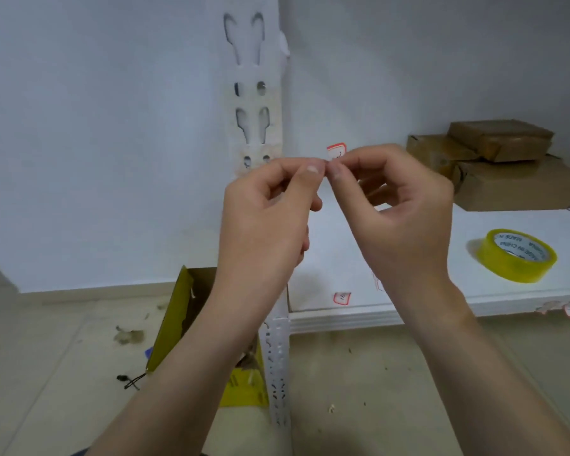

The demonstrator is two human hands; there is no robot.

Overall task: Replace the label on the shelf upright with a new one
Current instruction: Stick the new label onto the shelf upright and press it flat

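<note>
I see my left hand (270, 205) and right hand (399, 205) meeting fingertip to fingertip, both pinching a small red-bordered label (337, 151) that peeks out at twelve o'clock above them. Behind, the shelf upright (254, 93) rises at eleven o'clock. A tape roll (517, 255) lies on the shelf (408, 291) at three o'clock, cardboard boxes (507, 162) beyond.

A roll of yellowish transparent tape (518, 255) lies flat on the white shelf board (441, 281). Three brown cardboard boxes (507, 166) are stacked at the board's rear right. An open yellow cardboard box (191, 311) stands on the beige tiled floor (63, 357), which carries scattered debris.
</note>
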